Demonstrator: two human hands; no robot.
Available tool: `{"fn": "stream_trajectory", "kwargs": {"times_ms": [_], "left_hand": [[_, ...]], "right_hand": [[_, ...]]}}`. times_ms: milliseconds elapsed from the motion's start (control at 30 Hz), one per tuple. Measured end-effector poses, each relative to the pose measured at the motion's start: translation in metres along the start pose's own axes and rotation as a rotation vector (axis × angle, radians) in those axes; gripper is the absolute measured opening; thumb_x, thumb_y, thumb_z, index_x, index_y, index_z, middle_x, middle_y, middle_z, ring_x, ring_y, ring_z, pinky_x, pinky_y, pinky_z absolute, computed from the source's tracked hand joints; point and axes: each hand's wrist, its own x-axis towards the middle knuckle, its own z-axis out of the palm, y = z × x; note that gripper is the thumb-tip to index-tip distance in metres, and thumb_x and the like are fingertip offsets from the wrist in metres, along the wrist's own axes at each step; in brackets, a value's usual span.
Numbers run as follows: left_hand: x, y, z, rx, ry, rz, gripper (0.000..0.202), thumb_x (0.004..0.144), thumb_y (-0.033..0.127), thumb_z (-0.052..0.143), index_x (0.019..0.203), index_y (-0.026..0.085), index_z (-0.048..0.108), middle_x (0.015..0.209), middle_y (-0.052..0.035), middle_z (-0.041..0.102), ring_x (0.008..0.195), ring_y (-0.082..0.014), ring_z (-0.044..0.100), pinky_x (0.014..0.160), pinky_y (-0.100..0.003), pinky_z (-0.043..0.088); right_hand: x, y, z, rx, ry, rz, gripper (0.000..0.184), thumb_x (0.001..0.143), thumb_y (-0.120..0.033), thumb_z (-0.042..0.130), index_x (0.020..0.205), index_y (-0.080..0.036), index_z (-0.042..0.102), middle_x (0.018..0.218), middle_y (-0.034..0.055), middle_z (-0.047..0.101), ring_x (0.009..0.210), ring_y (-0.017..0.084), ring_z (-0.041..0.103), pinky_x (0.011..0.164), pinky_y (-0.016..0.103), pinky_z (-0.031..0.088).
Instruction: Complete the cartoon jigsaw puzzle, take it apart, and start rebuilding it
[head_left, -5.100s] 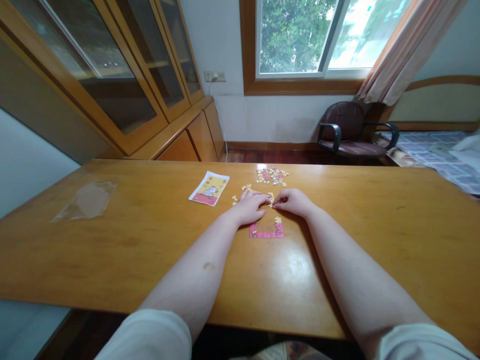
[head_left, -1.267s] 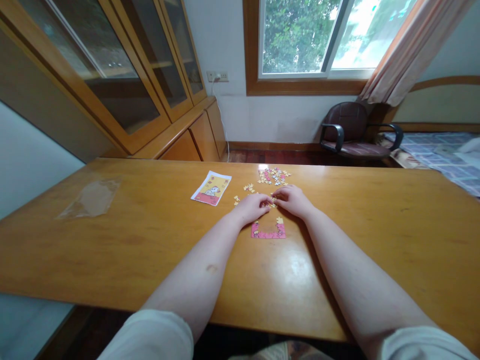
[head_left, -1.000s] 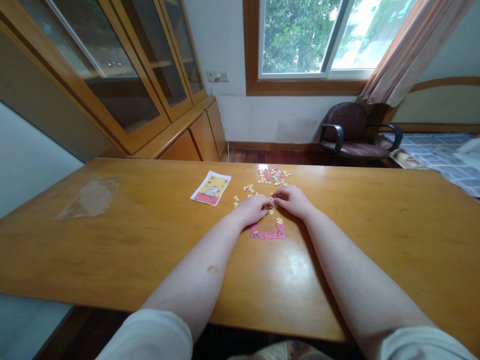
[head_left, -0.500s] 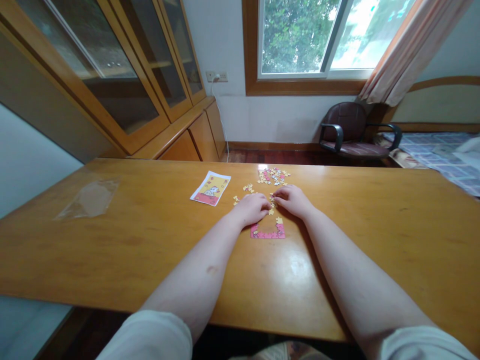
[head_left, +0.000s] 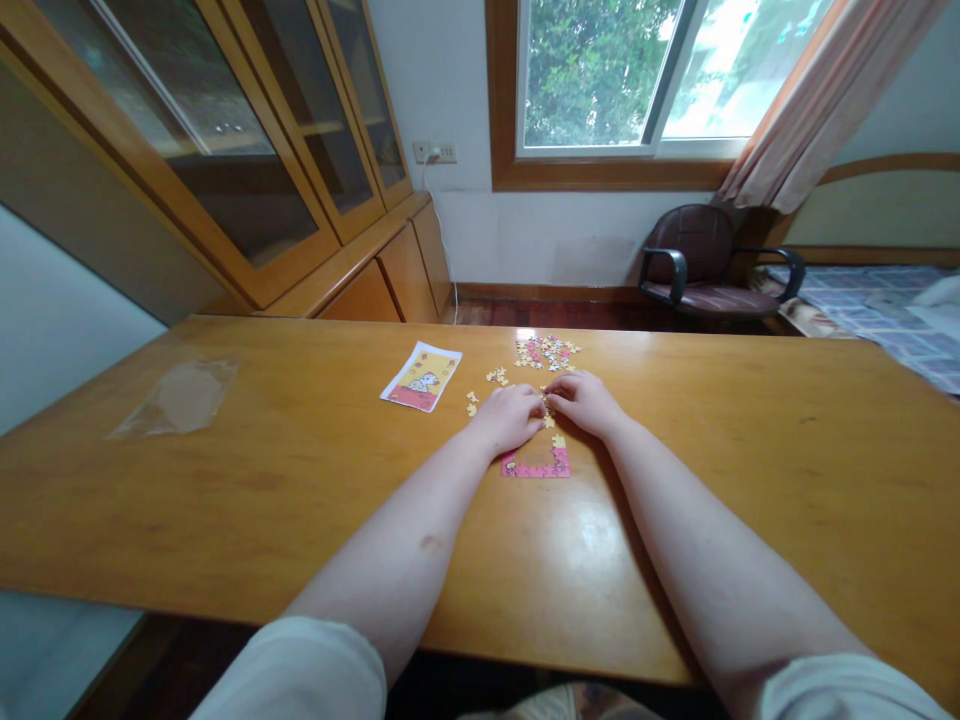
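Note:
My left hand [head_left: 510, 416] is closed, its fingers curled down at the small puzzle pieces [head_left: 549, 422] between my hands. Opposite it, my right hand [head_left: 583, 400] has its thumb and fingertips pinched together on a puzzle piece, mostly hidden by the fingers. The two hands' fingertips nearly meet. Just in front of them lies a partly joined puzzle border [head_left: 536, 471], pink along the bottom and right, with a yellow piece at the upper right. My left hand covers part of its left side.
A loose pile of puzzle pieces [head_left: 547, 352] lies beyond my hands, with yellow pieces [head_left: 496, 376] to the left. A picture card [head_left: 422, 377] and a clear plastic bag [head_left: 180, 397] rest on the wooden table [head_left: 300, 500]. Beyond it stands an armchair [head_left: 697, 250].
My left hand has shifted slightly right, closer to my right hand. A yellow piece between the hands has moved a little right. My right hand has barely moved.

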Motion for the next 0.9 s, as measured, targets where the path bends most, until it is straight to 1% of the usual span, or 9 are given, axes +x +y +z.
{"fn": "stream_trajectory", "kwargs": {"times_ms": [167, 333, 533, 633, 700, 833, 900], "left_hand": [[-0.0002, -0.0018, 0.0023, 0.022, -0.011, 0.052, 0.021, 0.082, 0.031, 0.057, 0.099, 0.026, 0.069, 0.104, -0.0037, 0.062, 0.094, -0.0199, 0.059, 0.088, -0.032, 0.046], [-0.0002, -0.0025, 0.0027, 0.01, -0.024, 0.076, 0.016, 0.083, 0.029, 0.055, 0.089, 0.025, 0.07, 0.102, -0.0023, 0.063, 0.093, -0.0188, 0.06, 0.088, -0.031, 0.046], [-0.0011, -0.0036, -0.0004, 0.034, -0.026, 0.106, 0.018, 0.083, 0.031, 0.055, 0.094, 0.025, 0.068, 0.101, -0.003, 0.063, 0.093, -0.019, 0.06, 0.087, -0.032, 0.046], [-0.0015, -0.0037, -0.0005, 0.025, -0.035, 0.113, 0.016, 0.083, 0.031, 0.054, 0.088, 0.025, 0.068, 0.099, -0.0026, 0.063, 0.09, -0.0182, 0.06, 0.086, -0.03, 0.046], [-0.0016, -0.0035, 0.0, 0.02, -0.036, 0.109, 0.015, 0.083, 0.031, 0.055, 0.086, 0.024, 0.068, 0.097, -0.0024, 0.063, 0.09, -0.0182, 0.06, 0.085, -0.03, 0.047], [-0.0018, -0.0036, 0.0007, 0.022, -0.026, 0.08, 0.017, 0.082, 0.034, 0.056, 0.091, 0.024, 0.068, 0.101, -0.0028, 0.063, 0.091, -0.0186, 0.06, 0.087, -0.031, 0.047], [-0.0019, -0.0036, 0.0005, 0.024, -0.038, 0.073, 0.018, 0.082, 0.034, 0.056, 0.091, 0.025, 0.068, 0.101, -0.0028, 0.063, 0.092, -0.0185, 0.06, 0.087, -0.031, 0.047]], "right_hand": [[0.0003, 0.0016, 0.0009, -0.008, -0.001, 0.006, 0.012, 0.078, -0.022, 0.06, 0.081, -0.022, 0.071, 0.085, 0.0037, 0.069, 0.085, 0.018, 0.059, 0.084, 0.032, 0.044], [0.0001, 0.0014, 0.001, -0.017, -0.008, 0.01, 0.013, 0.079, -0.023, 0.059, 0.081, -0.021, 0.072, 0.086, 0.0037, 0.07, 0.086, 0.018, 0.059, 0.085, 0.03, 0.043], [0.0001, 0.0032, 0.0018, -0.01, -0.012, 0.019, 0.012, 0.079, -0.024, 0.06, 0.081, -0.021, 0.072, 0.085, 0.0034, 0.07, 0.084, 0.018, 0.058, 0.084, 0.03, 0.043], [0.0002, 0.0038, 0.002, -0.006, -0.015, 0.023, 0.012, 0.079, -0.024, 0.06, 0.08, -0.021, 0.072, 0.085, 0.0037, 0.07, 0.085, 0.018, 0.059, 0.084, 0.03, 0.043], [0.0002, 0.0033, 0.0016, -0.006, -0.017, 0.022, 0.012, 0.079, -0.024, 0.06, 0.081, -0.021, 0.072, 0.086, 0.0039, 0.07, 0.085, 0.018, 0.059, 0.084, 0.03, 0.043], [-0.0001, 0.0021, 0.001, -0.008, -0.012, 0.016, 0.012, 0.08, -0.024, 0.06, 0.081, -0.021, 0.072, 0.085, 0.0039, 0.07, 0.085, 0.018, 0.058, 0.083, 0.03, 0.042], [0.0, 0.0024, 0.0014, -0.005, -0.012, 0.019, 0.012, 0.08, -0.024, 0.06, 0.081, -0.021, 0.072, 0.085, 0.0038, 0.07, 0.084, 0.018, 0.058, 0.083, 0.03, 0.042]]}}
